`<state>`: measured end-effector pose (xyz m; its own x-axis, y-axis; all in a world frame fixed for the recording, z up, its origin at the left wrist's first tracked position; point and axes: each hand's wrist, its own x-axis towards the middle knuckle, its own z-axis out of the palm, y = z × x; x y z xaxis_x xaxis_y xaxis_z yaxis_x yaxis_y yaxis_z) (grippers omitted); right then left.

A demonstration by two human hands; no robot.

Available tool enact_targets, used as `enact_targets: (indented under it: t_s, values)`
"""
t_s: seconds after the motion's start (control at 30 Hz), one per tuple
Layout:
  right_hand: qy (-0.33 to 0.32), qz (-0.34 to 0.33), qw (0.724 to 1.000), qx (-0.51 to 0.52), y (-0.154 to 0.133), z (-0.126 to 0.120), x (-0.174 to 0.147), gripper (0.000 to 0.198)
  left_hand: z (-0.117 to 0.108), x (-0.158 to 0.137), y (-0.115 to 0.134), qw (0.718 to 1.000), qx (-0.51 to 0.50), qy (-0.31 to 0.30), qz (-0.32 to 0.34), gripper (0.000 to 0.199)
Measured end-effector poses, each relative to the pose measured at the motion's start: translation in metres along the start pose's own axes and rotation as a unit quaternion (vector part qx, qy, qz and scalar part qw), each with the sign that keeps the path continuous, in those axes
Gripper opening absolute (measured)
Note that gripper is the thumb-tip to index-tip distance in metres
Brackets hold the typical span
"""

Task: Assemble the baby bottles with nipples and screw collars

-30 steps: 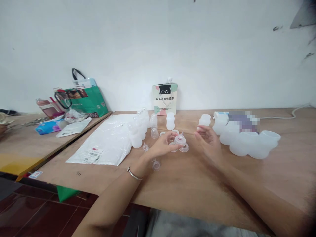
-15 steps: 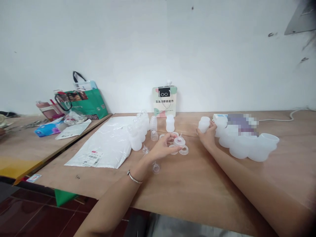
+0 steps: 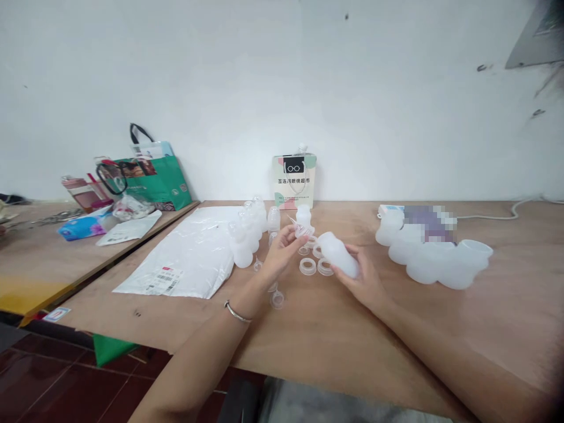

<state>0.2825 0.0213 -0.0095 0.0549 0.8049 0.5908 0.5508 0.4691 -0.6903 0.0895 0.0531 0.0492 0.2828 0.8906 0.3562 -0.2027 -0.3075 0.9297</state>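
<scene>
My left hand (image 3: 284, 247) is closed on a clear bottle collar with a nipple (image 3: 304, 230), turned on its side so the nipple points left. My right hand (image 3: 362, 276) grips a frosted white baby bottle (image 3: 337, 255), tilted with its mouth up and to the left, a small gap from the collar. Several clear collar rings (image 3: 307, 267) lie on the table under both hands. Behind them stands another frosted bottle (image 3: 304, 215). Loose clear nipples (image 3: 277, 299) rest by my left wrist, and a clear domed cap (image 3: 274, 218) stands farther back.
Several frosted bottles (image 3: 425, 264) are grouped at the right beside a small box (image 3: 391, 210). Left of my hands, several bottles with domed caps (image 3: 244, 255) stand by a white plastic mailer (image 3: 176, 252). A paper bag (image 3: 294, 182) leans at the wall.
My right hand has brought the bottle left toward my left hand and tilted it. My left hand has moved slightly left and up, turning the collar with the nipple onto its side.
</scene>
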Motion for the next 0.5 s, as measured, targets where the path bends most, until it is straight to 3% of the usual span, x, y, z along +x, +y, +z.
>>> enact_targets:
  t_s: [0.1, 0.27, 0.5]
  values:
    - [-0.028, -0.037, 0.999, 0.013, -0.009, 0.000, -0.010, 0.048, 0.002, -0.001, 0.002, 1.000, -0.016, -0.024, -0.002, 0.029]
    - [-0.015, -0.032, 0.999, 0.016, -0.015, 0.003, -0.009, 0.047, 0.006, -0.004, 0.004, 0.997, -0.017, -0.079, -0.009, 0.028]
    - [-0.012, -0.058, 0.998, -0.010, -0.021, 0.003, -0.009, 0.046, 0.006, -0.003, -0.001, 0.996, -0.004, -0.083, -0.009, 0.029]
